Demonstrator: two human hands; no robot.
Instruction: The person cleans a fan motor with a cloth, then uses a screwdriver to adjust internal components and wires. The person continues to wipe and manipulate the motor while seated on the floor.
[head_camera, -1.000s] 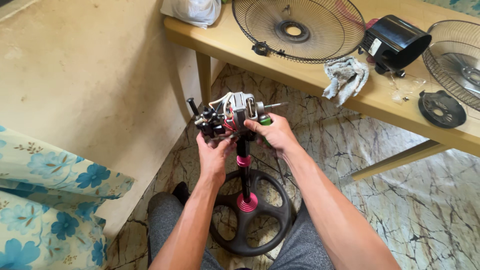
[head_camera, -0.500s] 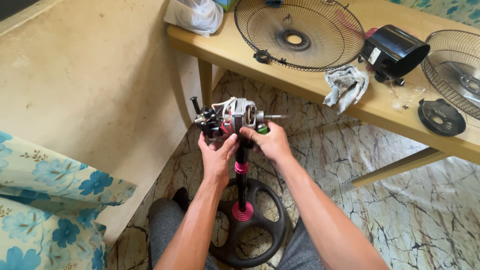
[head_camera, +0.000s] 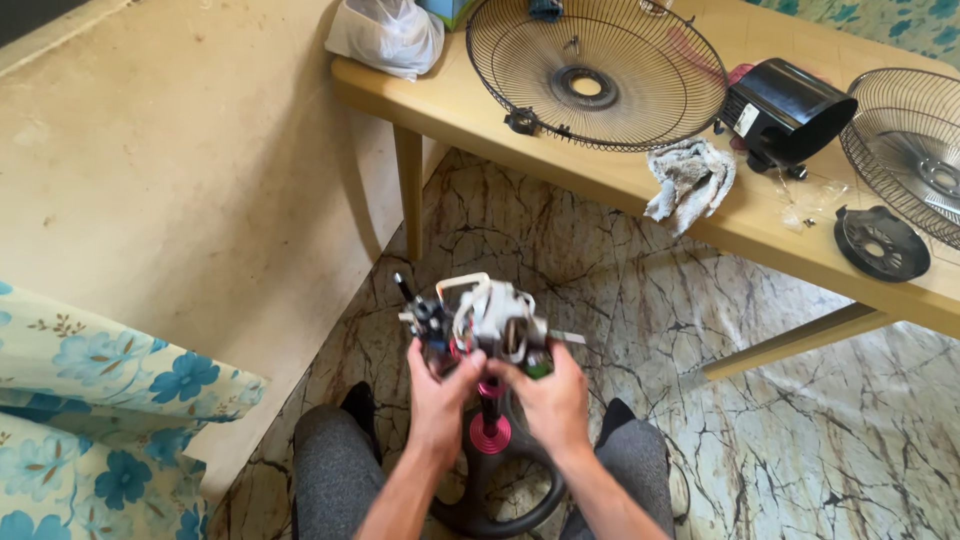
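The fingers of the left hand (head_camera: 440, 392) curl around the underside of a bare fan motor (head_camera: 480, 322), and the right hand (head_camera: 552, 398) grips its other side, thumb pressed near the middle. The motor sits atop a black and pink stand (head_camera: 489, 420) rising from a round base (head_camera: 500, 500) between the person's knees, above the marble floor (head_camera: 700, 420). Behind, a wooden table (head_camera: 470, 115) holds a wire fan guard (head_camera: 595, 75), a crumpled rag (head_camera: 690, 178) and a black motor cover (head_camera: 785, 110).
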